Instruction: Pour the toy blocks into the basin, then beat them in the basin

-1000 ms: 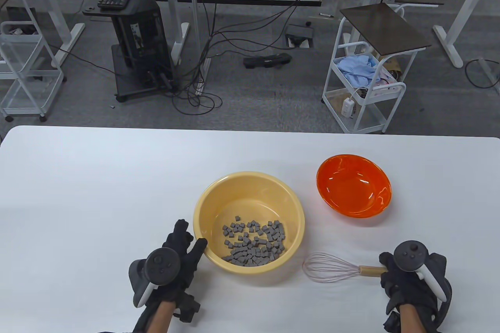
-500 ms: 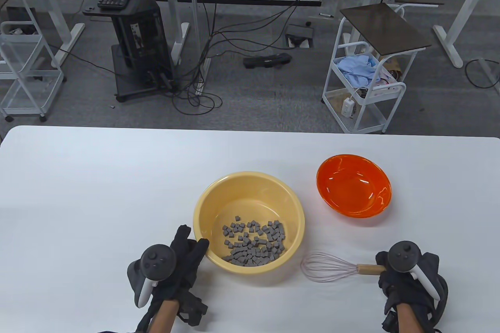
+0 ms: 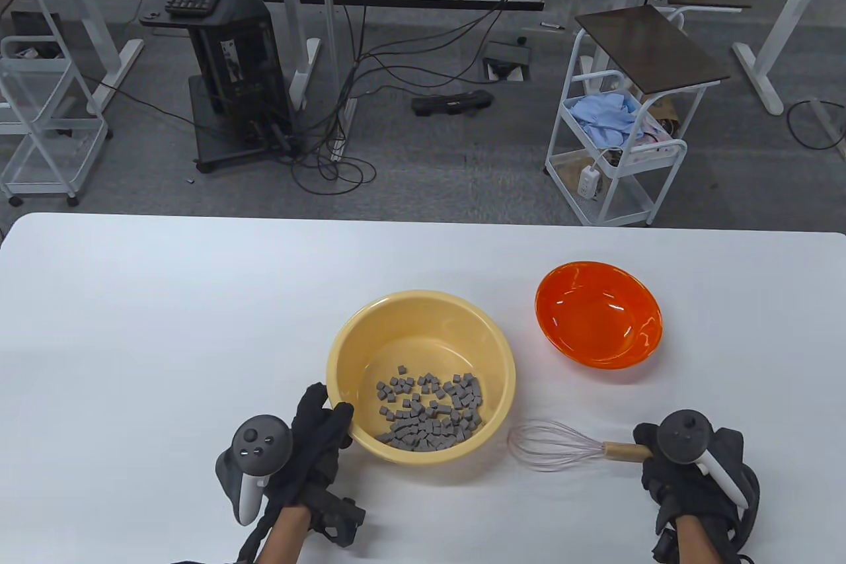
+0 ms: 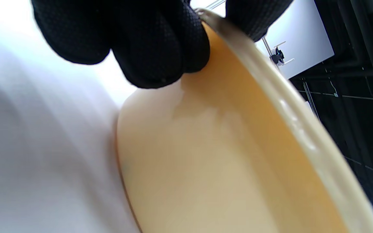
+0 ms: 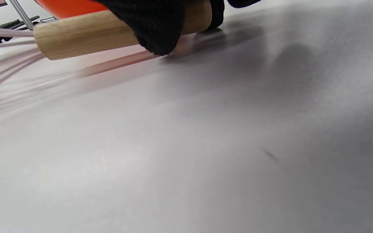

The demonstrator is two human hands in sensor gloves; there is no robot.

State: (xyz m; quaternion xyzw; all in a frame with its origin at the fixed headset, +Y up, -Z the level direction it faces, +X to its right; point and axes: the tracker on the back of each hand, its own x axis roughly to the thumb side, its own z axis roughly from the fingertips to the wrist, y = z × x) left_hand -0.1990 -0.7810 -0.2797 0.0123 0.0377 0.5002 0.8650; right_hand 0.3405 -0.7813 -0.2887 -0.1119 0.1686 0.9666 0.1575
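Note:
The yellow basin [image 3: 370,352] stands mid-table with a heap of small grey toy blocks [image 3: 429,410] in its near half. My left hand [image 3: 327,415] holds its near-left rim; in the left wrist view the fingers [image 4: 154,42] lie against the basin's outer wall [image 4: 222,155] and the thumb sits over the rim. To the basin's right, a whisk [image 3: 558,448] with pale wires points left. My right hand [image 3: 651,451] grips its wooden handle [image 5: 86,34], which sits slightly off the table above its shadow. An empty orange bowl [image 3: 598,314] stands at the far right.
The white table [image 3: 165,326] stretches bare to the left and along the far side. Behind its far edge is floor with cables, a white cart [image 3: 615,147] and desks. The orange bowl [image 5: 66,6] shows just behind the whisk handle in the right wrist view.
My right hand has drawn the whisk slightly to the left and raised it a little. My left hand has turned and settled closer on the basin's rim. Basin and blocks have stayed put.

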